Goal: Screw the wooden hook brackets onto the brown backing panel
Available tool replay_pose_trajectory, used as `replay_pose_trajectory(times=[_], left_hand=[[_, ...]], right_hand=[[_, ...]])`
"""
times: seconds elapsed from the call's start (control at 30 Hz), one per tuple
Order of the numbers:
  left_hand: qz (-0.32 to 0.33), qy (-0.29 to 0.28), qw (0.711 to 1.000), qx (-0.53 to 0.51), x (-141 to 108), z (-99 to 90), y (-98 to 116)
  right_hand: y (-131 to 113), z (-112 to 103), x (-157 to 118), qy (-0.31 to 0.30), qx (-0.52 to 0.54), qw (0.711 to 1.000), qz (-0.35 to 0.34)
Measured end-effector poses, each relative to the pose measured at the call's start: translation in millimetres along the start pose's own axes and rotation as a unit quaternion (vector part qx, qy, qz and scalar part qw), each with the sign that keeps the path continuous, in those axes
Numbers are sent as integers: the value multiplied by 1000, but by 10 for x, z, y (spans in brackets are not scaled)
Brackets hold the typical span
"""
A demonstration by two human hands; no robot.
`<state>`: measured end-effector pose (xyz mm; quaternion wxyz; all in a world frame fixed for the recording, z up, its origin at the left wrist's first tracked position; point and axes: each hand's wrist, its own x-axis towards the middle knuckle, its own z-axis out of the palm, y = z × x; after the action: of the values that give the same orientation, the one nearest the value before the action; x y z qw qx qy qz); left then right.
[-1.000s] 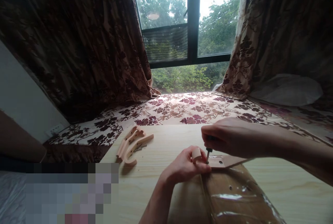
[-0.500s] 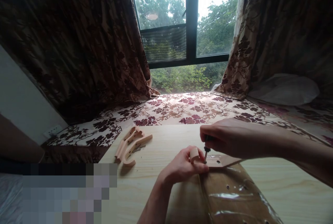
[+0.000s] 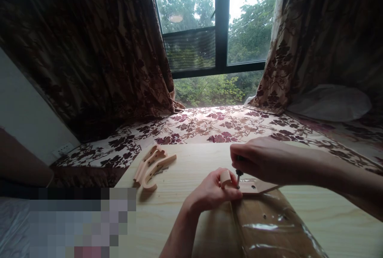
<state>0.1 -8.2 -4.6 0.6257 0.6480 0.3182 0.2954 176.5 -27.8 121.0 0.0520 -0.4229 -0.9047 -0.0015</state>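
Note:
My right hand (image 3: 251, 158) is wrapped around the dark handle of a screwdriver (image 3: 239, 173), whose metal shaft points down. Its tip meets the near hole of a curved wooden hook (image 3: 249, 187); a screw there is too small to make out clearly. My left hand (image 3: 213, 190) grips the hook's upturned end, thumb and fingers on either side. The hook lies on a flat brown board (image 3: 269, 222) wrapped in clear plastic, which has several small holes. A second hole in the hook shows to the right of the screwdriver tip.
More curved wooden hooks (image 3: 154, 166) lie at the left of the pale wooden table (image 3: 179, 158), with a few small screws (image 3: 163, 169) beside them. Behind is a ledge with a floral cloth (image 3: 215, 124), below a window between curtains. A white plastic bag (image 3: 332, 102) rests at right.
The view has shifted very slightly. Both hands keep their places on the hook and the screwdriver; little else differs.

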Motion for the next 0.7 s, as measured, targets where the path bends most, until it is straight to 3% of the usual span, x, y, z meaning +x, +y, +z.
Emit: replay_pose_trajectory(times=[0.1,0.27,0.47,0.7], left_hand=[[0,5,1000,2,-12,-3,6],[-3,18,1000,7,-29,-10,12],[-4,16,1000,1,-3,-11,-7],[-10,5,1000,-7,7,-14,4]], right_hand=[[20,-8,10,4,-11,1000,11],[49,-72,-27,-27,23,999,-41],[6,-106,5,-46,-22,999,8],[16,-146,8,-55,-23,997,-43]])
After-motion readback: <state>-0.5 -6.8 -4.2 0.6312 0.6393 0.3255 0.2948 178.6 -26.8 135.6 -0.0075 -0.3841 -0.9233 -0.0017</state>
